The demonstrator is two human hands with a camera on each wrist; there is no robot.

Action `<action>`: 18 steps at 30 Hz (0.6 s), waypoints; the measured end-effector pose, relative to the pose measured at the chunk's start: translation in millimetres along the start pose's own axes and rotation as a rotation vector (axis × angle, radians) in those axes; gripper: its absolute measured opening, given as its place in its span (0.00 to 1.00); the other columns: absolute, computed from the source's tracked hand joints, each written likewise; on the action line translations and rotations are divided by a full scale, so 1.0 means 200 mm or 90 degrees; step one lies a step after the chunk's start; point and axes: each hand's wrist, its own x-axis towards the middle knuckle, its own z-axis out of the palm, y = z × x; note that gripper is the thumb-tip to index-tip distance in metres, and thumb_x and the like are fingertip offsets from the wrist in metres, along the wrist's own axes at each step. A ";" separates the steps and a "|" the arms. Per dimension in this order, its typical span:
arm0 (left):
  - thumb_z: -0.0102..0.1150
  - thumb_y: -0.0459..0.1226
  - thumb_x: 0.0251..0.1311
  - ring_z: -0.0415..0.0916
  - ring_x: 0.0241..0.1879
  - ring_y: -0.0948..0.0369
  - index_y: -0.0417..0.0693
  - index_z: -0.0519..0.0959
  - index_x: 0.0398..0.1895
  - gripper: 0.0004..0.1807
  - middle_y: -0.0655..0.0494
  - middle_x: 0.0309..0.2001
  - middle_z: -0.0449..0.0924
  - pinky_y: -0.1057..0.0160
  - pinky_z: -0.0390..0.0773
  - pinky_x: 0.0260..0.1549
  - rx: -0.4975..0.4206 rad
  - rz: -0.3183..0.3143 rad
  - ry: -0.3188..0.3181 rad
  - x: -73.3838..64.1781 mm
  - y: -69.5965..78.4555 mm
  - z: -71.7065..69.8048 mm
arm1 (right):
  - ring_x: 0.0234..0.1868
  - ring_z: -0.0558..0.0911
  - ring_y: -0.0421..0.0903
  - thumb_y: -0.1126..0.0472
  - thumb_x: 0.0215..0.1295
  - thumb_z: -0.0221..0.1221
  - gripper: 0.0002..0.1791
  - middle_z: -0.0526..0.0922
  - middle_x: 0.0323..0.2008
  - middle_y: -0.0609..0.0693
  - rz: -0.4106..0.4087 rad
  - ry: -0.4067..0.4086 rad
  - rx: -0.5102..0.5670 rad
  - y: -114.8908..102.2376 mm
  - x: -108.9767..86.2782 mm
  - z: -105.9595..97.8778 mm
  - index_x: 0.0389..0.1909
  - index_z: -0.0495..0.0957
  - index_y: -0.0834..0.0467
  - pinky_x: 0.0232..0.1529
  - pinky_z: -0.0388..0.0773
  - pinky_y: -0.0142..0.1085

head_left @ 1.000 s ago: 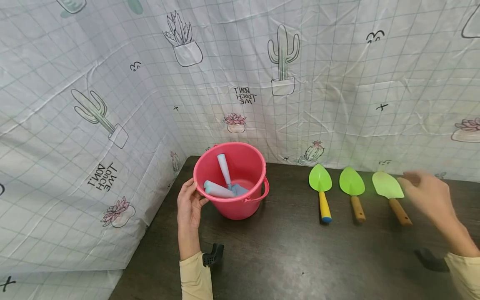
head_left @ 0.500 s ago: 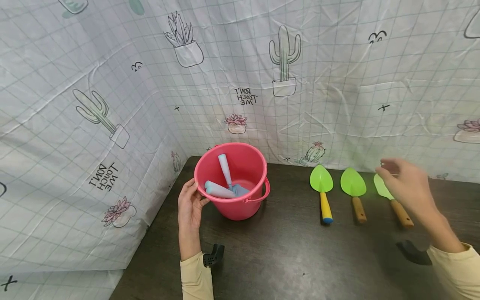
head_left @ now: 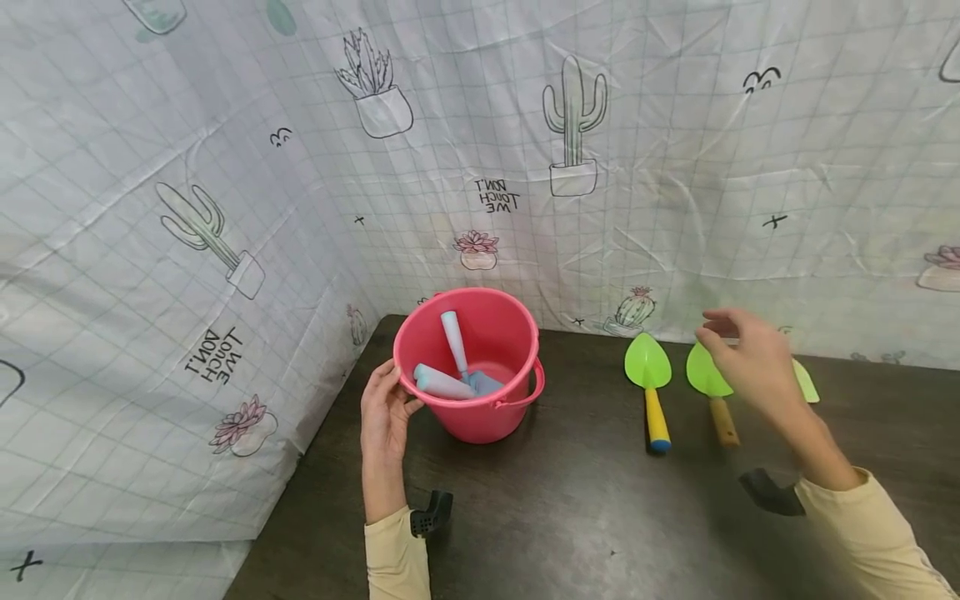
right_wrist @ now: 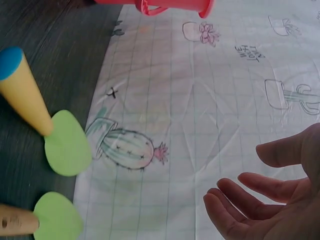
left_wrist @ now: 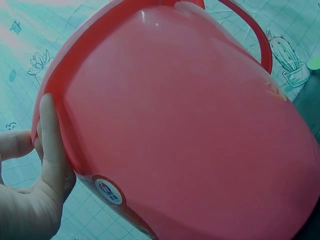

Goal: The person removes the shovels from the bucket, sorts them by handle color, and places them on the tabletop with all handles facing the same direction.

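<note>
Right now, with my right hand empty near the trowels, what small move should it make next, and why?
I would probably shift your right hand left and lower it to the yellow-handled trowel: the hand holds nothing, and this trowel lies fully uncovered and is the nearest trowel to the red bucket, whose rim your left hand holds.

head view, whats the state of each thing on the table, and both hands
pink round plastic bucket, standing open, bucket handle swung down
pale blue tapered handle at the back, leaning inside the bucket
pale blue tapered handle in front, lying lower inside it
green trowel with yellow-and-blue handle, lying unheld
green trowel with wooden handle, lying, partly hidden
pale green blade, mostly hidden
left hand, gripping the bucket
right hand, raised, empty
</note>
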 end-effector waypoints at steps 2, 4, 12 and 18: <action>0.48 0.29 0.76 0.81 0.33 0.61 0.38 0.75 0.53 0.09 0.47 0.43 0.80 0.65 0.86 0.25 0.004 0.002 0.000 0.00 0.00 0.00 | 0.52 0.80 0.71 0.60 0.78 0.53 0.21 0.81 0.51 0.73 -0.010 0.000 0.004 -0.02 0.01 0.01 0.61 0.74 0.73 0.47 0.77 0.63; 0.48 0.30 0.76 0.80 0.33 0.61 0.38 0.75 0.53 0.09 0.47 0.44 0.80 0.65 0.86 0.25 0.007 0.006 -0.001 0.00 0.00 0.00 | 0.52 0.81 0.70 0.61 0.78 0.54 0.21 0.82 0.50 0.73 -0.019 0.002 0.011 -0.04 0.01 0.03 0.60 0.74 0.73 0.48 0.78 0.62; 0.48 0.29 0.76 0.80 0.34 0.60 0.37 0.74 0.55 0.10 0.46 0.44 0.79 0.65 0.86 0.24 0.005 0.006 0.006 0.00 0.00 0.01 | 0.51 0.83 0.66 0.64 0.75 0.57 0.18 0.84 0.47 0.71 -0.073 0.011 0.052 -0.16 0.05 0.08 0.58 0.76 0.73 0.46 0.85 0.42; 0.48 0.29 0.77 0.80 0.33 0.61 0.38 0.75 0.53 0.09 0.46 0.43 0.79 0.65 0.86 0.24 0.001 0.003 0.010 -0.01 0.00 0.02 | 0.50 0.83 0.66 0.65 0.75 0.57 0.17 0.84 0.48 0.70 -0.102 0.005 0.072 -0.22 0.07 0.11 0.57 0.76 0.72 0.48 0.82 0.59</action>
